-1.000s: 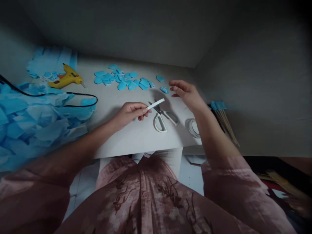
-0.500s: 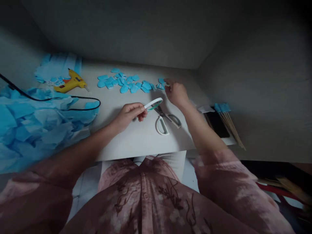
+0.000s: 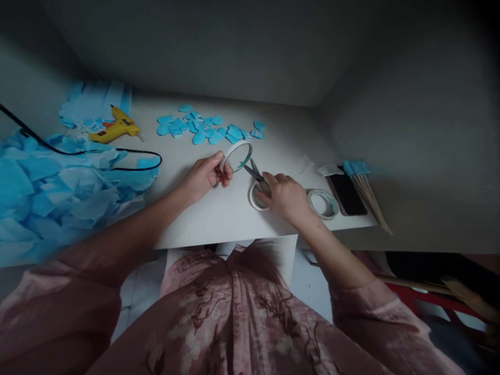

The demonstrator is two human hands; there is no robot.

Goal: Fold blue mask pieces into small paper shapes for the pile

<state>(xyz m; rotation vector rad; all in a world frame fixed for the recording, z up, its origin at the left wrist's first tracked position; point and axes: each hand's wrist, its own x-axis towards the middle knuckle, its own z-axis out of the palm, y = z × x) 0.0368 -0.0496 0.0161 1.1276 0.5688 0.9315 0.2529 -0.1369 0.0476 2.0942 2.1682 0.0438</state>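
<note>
A narrow roll of white tape (image 3: pixel 227 154) with a green inner core is tilted up in my left hand (image 3: pixel 207 177), pinched between thumb and fingers at its left side. Just to its right lie scissors (image 3: pixel 253 171) with dark blades and pale handles, blades slightly apart and pointing up-left. My right hand (image 3: pixel 287 197) is closed on the scissors near the pivot and handles, hiding most of one handle. Beyond both hands, small cut blue-and-white pieces (image 3: pixel 199 136) are spread in a loose row on the white table (image 3: pixel 203 224).
A yellow glue gun (image 3: pixel 117 128) lies at back left, by a stack of blue masks (image 3: pixel 96 101). A blue-white heap of sheets (image 3: pixel 58 203) fills the left, crossed by a black cord (image 3: pixel 160 159). Rightward are another tape roll (image 3: pixel 332 211), a phone (image 3: pixel 351 198) and blue-tipped sticks (image 3: pixel 371 200).
My right hand has come back from the blue pieces to the scissors. In my left hand the tape roll has turned to show its open ring. A second tape roll is now visible.
</note>
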